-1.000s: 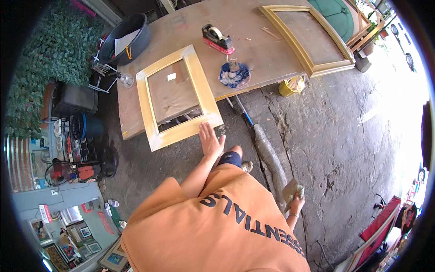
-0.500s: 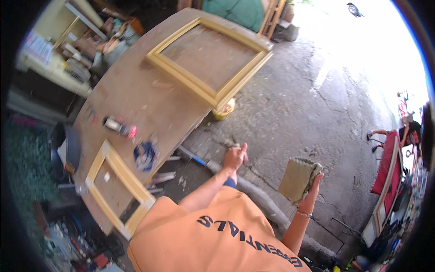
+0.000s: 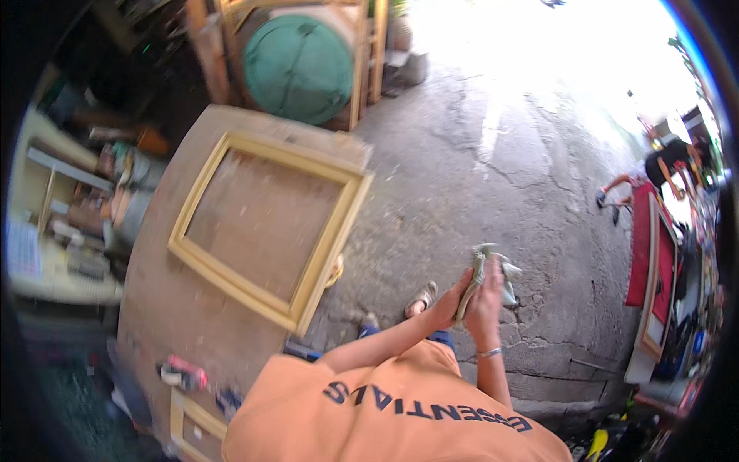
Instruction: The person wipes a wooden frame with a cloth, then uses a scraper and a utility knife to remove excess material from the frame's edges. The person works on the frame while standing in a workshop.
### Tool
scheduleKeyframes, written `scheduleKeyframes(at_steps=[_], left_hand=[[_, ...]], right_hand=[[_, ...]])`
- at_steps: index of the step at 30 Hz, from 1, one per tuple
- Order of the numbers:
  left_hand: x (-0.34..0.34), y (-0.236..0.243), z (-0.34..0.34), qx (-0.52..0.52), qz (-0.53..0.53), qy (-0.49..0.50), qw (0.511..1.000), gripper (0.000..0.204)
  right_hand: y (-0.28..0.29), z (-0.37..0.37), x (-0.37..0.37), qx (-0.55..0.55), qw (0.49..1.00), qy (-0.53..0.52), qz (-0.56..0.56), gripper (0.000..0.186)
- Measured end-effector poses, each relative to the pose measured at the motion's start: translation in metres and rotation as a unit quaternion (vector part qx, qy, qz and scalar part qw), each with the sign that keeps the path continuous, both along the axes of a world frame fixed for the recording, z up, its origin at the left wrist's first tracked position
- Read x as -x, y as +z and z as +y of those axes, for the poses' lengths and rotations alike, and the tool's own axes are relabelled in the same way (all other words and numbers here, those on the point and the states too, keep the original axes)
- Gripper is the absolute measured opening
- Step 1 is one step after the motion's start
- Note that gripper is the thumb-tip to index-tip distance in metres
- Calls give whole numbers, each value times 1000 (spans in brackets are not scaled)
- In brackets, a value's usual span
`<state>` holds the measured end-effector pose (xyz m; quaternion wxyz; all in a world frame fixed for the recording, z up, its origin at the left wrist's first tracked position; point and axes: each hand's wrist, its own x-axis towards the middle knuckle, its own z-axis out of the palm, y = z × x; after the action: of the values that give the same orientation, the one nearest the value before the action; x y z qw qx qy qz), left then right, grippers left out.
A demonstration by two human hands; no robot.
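My left hand and my right hand are together in front of my body, both gripping a greyish-green folded sheet or cloth, its crumpled edges sticking out past my fingers. To their left, a large gold-yellow wooden frame lies on the worn brown tabletop. Low in the view, part of a second, pale yellow frame shows on the same table, near a red and black tape dispenser.
A round green panel stands among wooden frames behind the table. The cracked concrete floor stretches right. Another person bends beside red panels at the right. Assorted clutter lines the left side.
My view has turned right, toward the driveway and the larger frame. My left hand has left the smaller frame and joined my right hand on the greyish-green piece, which is raised before me.
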<state>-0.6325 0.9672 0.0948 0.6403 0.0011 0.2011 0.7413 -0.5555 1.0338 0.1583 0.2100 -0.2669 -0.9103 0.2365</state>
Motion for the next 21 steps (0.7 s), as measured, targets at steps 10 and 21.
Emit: scheduleKeyframes(at_steps=[10,21], left_hand=[[237,20,162,-25,-67,199,977,72],[504,-41,219,27,-28,407,913,95]], right_hand=[[-21,178,220,31,975,221,-13,38],[17,318,495,179,890,418,34,26]])
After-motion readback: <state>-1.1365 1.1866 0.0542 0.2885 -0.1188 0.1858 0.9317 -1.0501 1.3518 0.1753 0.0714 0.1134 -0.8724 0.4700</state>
